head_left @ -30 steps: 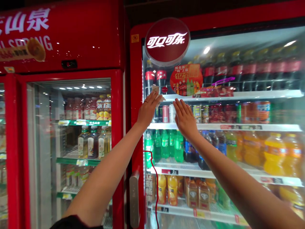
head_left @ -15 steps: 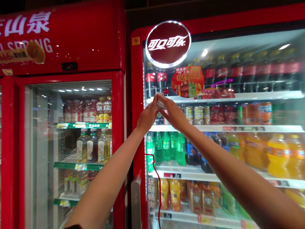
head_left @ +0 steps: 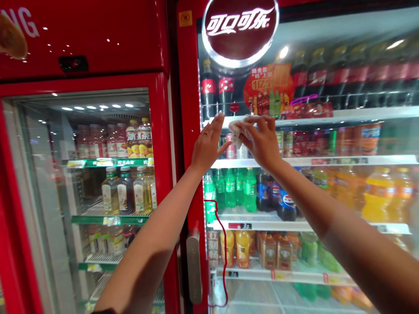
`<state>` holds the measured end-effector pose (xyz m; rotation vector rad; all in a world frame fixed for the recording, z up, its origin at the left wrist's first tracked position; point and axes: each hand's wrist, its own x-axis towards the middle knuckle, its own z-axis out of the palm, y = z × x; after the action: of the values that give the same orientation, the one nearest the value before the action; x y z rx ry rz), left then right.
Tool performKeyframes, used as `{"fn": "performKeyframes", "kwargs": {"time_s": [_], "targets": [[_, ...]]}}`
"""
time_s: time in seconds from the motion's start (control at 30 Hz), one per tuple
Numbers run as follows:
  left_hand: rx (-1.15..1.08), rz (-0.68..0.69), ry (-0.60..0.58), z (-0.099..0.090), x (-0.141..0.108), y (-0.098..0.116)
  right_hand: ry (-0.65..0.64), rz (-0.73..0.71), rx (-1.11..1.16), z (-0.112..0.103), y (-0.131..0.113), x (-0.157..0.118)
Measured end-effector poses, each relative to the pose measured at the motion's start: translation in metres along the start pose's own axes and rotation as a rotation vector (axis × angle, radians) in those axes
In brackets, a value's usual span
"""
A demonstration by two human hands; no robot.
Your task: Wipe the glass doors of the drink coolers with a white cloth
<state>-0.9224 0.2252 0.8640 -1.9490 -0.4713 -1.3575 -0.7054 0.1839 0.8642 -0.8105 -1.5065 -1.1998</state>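
Both arms reach up to the glass door of a red drinks fridge (head_left: 188,131). My left hand (head_left: 208,144) lies against the door near its left edge, fingers stretched upward and thumb apart, holding nothing. To its right, my right hand (head_left: 263,139) grips a crumpled white cloth or tissue (head_left: 238,131) between thumb and fingers, up against the glass. A small gap separates the two hands. Behind the glass are shelves of bottles and cans, partly covered by my hands. A round lit sign (head_left: 240,30) sits above them.
A second red fridge (head_left: 159,144) with bottles on its shelves stands at the left. A metal door handle (head_left: 194,268) is below my left hand. A round red sticker (head_left: 268,89) is on the glass above my right hand.
My hands, together before, have parted. My left hand has opened, while my right hand has moved right with the cloth. The camera view has shifted.
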Motion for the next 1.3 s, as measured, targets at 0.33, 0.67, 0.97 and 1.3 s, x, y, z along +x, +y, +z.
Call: {"fn": "performKeyframes", "kwargs": {"time_s": [0.33,0.67,0.97,1.3], "targets": [[0.212,0.109,-0.046,0.010,-0.002,0.000,0.043,-0.023,0.096,0.018,-0.021,0.012],[0.164,0.288,0.017,0.015,-0.008,-0.004,0.112,0.051,0.003,-0.016,0.047,0.011],[0.182,0.578,0.049,0.012,-0.011,0.000,-0.037,-0.168,0.129,0.007,0.018,0.012],[0.167,0.561,-0.036,0.010,-0.013,0.002,0.002,-0.072,0.142,-0.001,0.047,0.012]]}}
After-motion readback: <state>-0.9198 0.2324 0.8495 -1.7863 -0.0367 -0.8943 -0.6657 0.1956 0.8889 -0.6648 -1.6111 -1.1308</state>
